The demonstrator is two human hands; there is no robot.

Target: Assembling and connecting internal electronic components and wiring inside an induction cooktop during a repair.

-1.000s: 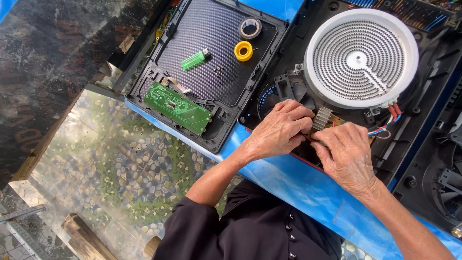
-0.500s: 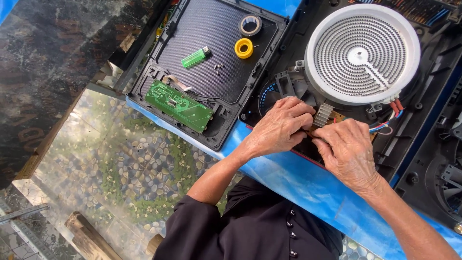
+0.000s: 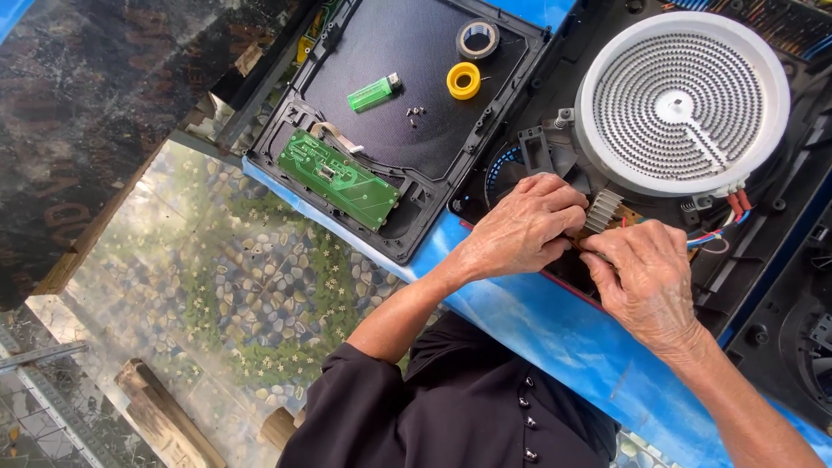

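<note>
My left hand [image 3: 520, 230] and my right hand [image 3: 646, 282] meet over a brown circuit board [image 3: 626, 214] inside an opened black cooker housing [image 3: 754, 251]. Both sets of fingers pinch at the board's near edge, beside a ribbed metal heat sink [image 3: 602, 209]. What the fingertips grip is hidden under the hands. Just beyond them sits a round white heating coil [image 3: 685, 100], with red, blue and white wires [image 3: 724, 225] at its near rim.
To the left lies a black cover panel [image 3: 407, 95] carrying a green circuit board [image 3: 340, 179], a green lighter [image 3: 373, 93], small screws [image 3: 415, 112], a yellow tape roll [image 3: 464, 80] and a grey tape roll [image 3: 477, 38]. A blue table edge [image 3: 555, 329] runs below my hands.
The hands stay on the same spot of the board; fingers shift slightly. The view has drifted a little.
</note>
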